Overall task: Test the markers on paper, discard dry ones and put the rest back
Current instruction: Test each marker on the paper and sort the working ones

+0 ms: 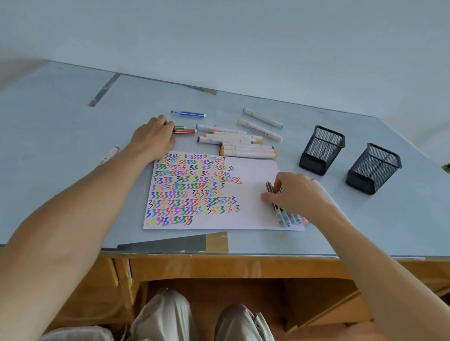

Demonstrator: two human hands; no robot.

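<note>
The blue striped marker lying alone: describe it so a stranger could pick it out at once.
Start at the sheet of paper covered in coloured squiggles, then look past its far edge to the cluster of white markers. Farther back and to the left lies the blue striped marker, by itself. It is slim with a blue striped barrel, unlike the thick white ones.

Bare forearms, no sleeves, watch or rings on the left hand [153, 137] or the right hand [295, 196]. Loose, creased, pale beige cloth trousers [169, 329] over both knees.
</note>
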